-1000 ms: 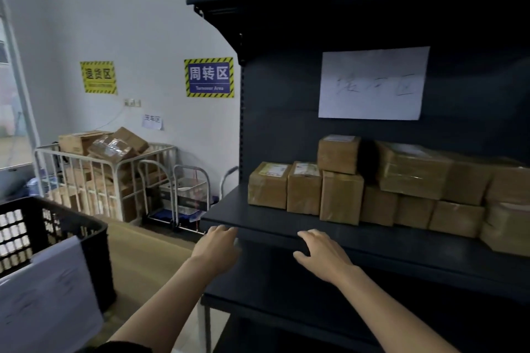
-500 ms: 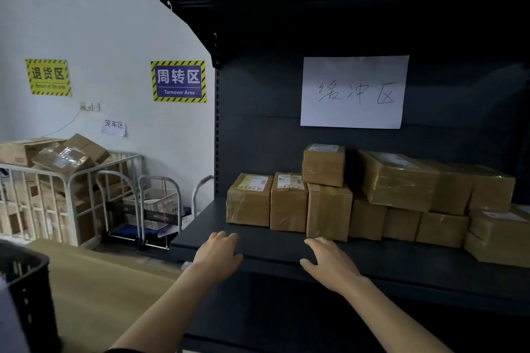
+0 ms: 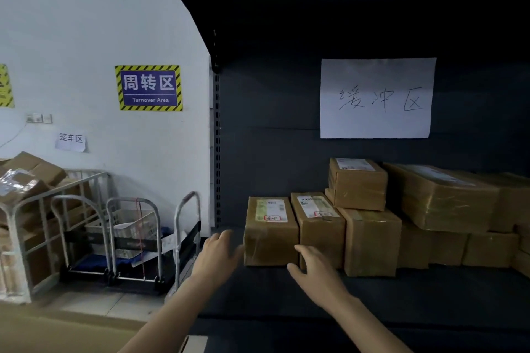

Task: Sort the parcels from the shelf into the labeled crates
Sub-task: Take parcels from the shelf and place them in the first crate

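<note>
This is a parcel warehouse or sorting depot. At right a dark metal shelf [image 3: 372, 295] holds taped cardboard parcels [image 3: 370, 241] under a handwritten paper sign [image 3: 375, 97]; at left, a hazard-striped "Turnover Area" sign [image 3: 149, 88] hangs above roll cages [image 3: 43, 226] and hand trolleys [image 3: 134, 238].

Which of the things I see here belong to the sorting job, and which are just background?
Job: leftmost parcel, the other taped parcels on the dark shelf, left hand, right hand.

Background: handwritten paper sign, Turnover Area sign, folded hand trolleys, cage cart of boxes.
</note>
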Demonstrator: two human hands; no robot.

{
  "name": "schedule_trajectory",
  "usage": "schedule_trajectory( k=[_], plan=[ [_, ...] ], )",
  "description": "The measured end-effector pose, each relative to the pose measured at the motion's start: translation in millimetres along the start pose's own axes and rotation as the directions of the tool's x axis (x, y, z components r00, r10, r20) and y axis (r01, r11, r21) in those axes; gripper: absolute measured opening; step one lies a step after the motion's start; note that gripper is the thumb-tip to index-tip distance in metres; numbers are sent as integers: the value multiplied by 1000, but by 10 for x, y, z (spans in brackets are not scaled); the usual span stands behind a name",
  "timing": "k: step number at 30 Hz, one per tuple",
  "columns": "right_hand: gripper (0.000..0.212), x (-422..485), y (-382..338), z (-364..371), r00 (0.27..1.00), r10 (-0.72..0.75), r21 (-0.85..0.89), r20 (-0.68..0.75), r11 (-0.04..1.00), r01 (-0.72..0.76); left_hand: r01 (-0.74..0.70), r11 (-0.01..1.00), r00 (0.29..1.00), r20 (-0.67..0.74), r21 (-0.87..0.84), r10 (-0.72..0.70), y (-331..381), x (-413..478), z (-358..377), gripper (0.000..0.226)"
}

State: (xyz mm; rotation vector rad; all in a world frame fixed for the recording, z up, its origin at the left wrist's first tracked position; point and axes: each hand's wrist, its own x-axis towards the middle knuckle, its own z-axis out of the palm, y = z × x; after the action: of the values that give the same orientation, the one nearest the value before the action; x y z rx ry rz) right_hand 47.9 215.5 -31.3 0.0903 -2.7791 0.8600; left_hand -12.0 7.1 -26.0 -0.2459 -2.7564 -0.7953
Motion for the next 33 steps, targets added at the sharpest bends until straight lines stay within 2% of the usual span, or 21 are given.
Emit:
schedule_trajectory(
  k=[5, 9, 15, 17, 20, 23, 24, 27, 31, 33],
  plan=[
    [54, 153, -88, 105, 999, 37, 13, -22, 999, -37, -3, 999, 998, 65, -33, 5, 5, 377, 183, 71],
    [53, 226, -83, 133, 997, 63, 29, -48, 998, -62, -60, 997, 993, 104, -40, 64, -4, 584, 304, 63],
    [55, 304, -123, 244, 973, 113, 61, -201, 993, -103, -97, 990, 983, 147, -100, 111, -196, 761, 262, 63],
    [59, 356, -196, 292, 967, 149, 88, -205, 987, -133, -106, 984, 976, 172, -142, 130, -225, 781, 257, 62],
    [67, 445, -310, 346, 965, 179, 148, -194, 977, -152, -15, 934, 968, 228, -357, 102, -223, 746, 281, 61],
    [70, 506, -396, 343, 959, 212, 209, -188, 963, -172, 134, 788, 974, 227, -601, 7, -145, 625, 306, 51],
    [68, 510, -412, 343, 956, 223, 227, -192, 958, -178, 161, 756, 980, 193, -634, -46, -114, 574, 306, 44],
    [57, 468, -449, 375, 947, 211, 246, -241, 958, -150, 164, 745, 984, 52, -646, -171, -69, 413, 270, 26],
    [34, 386, -473, 469, 942, 146, 306, -301, 951, -49, 128, 670, 984, 7, -731, -181, -109, 146, 171, 12],
    [14, 351, -493, 534, 935, 128, 361, -330, 933, 0, 86, 649, 988, -19, -756, -153, -152, 14, 100, 15]
  ],
)
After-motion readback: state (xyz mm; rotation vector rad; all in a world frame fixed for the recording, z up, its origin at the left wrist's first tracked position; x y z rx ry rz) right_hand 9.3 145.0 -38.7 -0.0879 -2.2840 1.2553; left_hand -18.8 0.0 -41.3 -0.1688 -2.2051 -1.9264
